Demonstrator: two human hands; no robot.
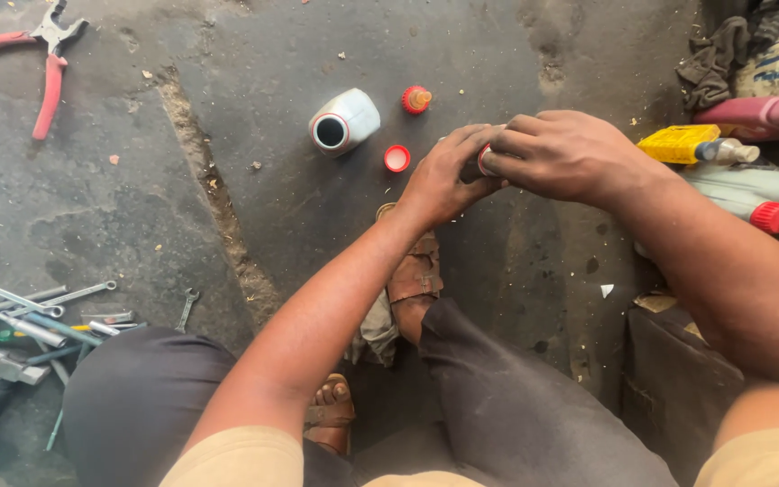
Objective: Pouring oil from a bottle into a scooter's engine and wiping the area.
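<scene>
Above the stained floor (254, 81), a small red-rimmed object (483, 160), mostly hidden, is gripped between left hand (444, 176) and right hand (565, 153), fingers curled tight; white bottle (346, 120) lying open just beyond; red cap (397, 159) beside it; red nozzle (416, 99) near; pliers (40, 63) well apart

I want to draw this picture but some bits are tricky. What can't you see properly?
- Head view: the thing with a red rim is mostly covered by the left hand and right hand.
- Red-capped bottles are cut off by the right edge.
- Spanners run off the left edge.
- Inside of the white bottle: too dark.
</scene>
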